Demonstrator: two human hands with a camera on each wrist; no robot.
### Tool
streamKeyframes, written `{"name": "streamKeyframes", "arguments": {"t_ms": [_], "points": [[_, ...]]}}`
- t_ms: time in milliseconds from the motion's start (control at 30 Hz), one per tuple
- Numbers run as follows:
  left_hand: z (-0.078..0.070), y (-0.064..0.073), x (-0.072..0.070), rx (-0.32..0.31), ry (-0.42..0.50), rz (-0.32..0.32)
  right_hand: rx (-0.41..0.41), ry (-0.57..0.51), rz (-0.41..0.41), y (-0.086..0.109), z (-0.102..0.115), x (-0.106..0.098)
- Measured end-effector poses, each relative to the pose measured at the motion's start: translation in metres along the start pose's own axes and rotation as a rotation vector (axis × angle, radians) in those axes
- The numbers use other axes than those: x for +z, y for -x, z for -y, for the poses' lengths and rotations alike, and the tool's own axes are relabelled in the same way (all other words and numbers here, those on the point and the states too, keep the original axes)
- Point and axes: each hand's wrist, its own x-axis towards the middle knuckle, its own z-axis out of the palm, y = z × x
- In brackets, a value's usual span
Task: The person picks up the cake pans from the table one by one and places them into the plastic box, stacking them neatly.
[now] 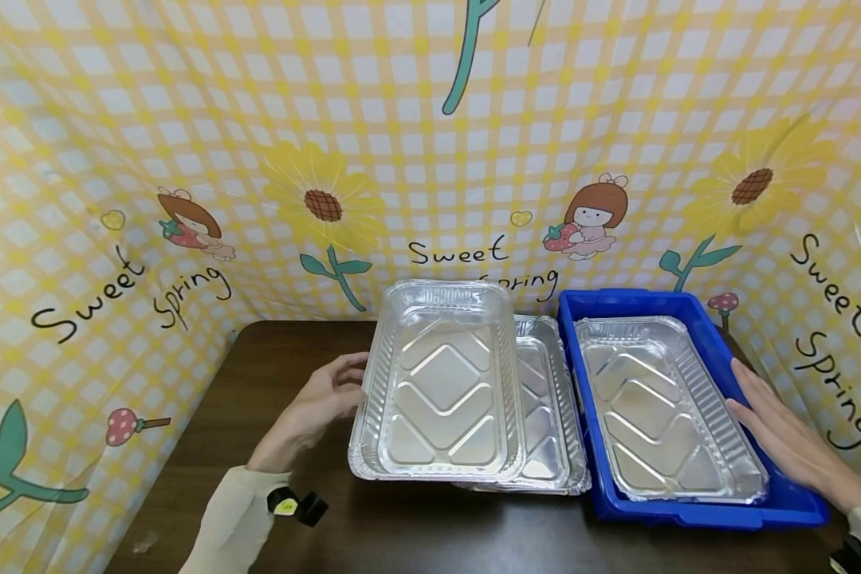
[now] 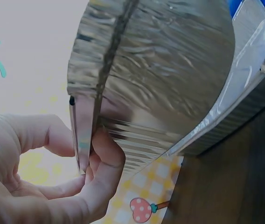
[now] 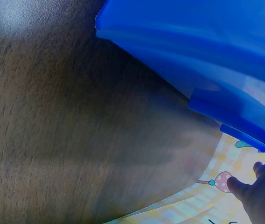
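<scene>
A rectangular aluminium foil tray [image 1: 445, 383] is raised at the middle of the table, pinched at its left rim by my left hand [image 1: 323, 399]. The left wrist view shows thumb and fingers on either side of that foil rim [image 2: 83, 135]. Partly covered by this tray, a second foil tray [image 1: 545, 399] lies on the table. Inside the blue plastic bin [image 1: 721, 510] on the right sits another foil tray [image 1: 660, 414]. My right hand [image 1: 782, 430] lies along the bin's right side with its fingers fairly straight; the fingertips are at the rim.
The dark wooden table [image 1: 280, 359] ends at a yellow checked cloth [image 1: 430, 175] hung behind and on both sides. Between the two foil trays on the left and the bin there is hardly any gap. Bare wood [image 3: 53, 116] shows beside the bin.
</scene>
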Motion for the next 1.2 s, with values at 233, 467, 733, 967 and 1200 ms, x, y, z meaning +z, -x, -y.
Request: {"name": "streamKeyframes", "arguments": {"t_ms": [233, 467, 733, 967, 1200], "points": [[-0.004, -0.006, 0.01, 0.001, 0.017, 0.036, 0.011, -0.008, 0.005, 0.0, 0.002, 0.0], [-0.005, -0.012, 0.024, 0.003, 0.026, 0.038, 0.009, 0.004, -0.001, -0.002, 0.004, -0.002], [-0.005, -0.018, 0.044, 0.008, 0.051, 0.06, 0.008, 0.014, -0.014, -0.002, 0.004, 0.0], [-0.008, -0.026, 0.06, 0.01, 0.061, 0.074, 0.022, 0.015, -0.005, -0.001, 0.004, 0.001], [-0.017, -0.034, 0.077, 0.004, 0.068, 0.083, 0.032, 0.01, 0.003, -0.001, 0.005, 0.0]]}}
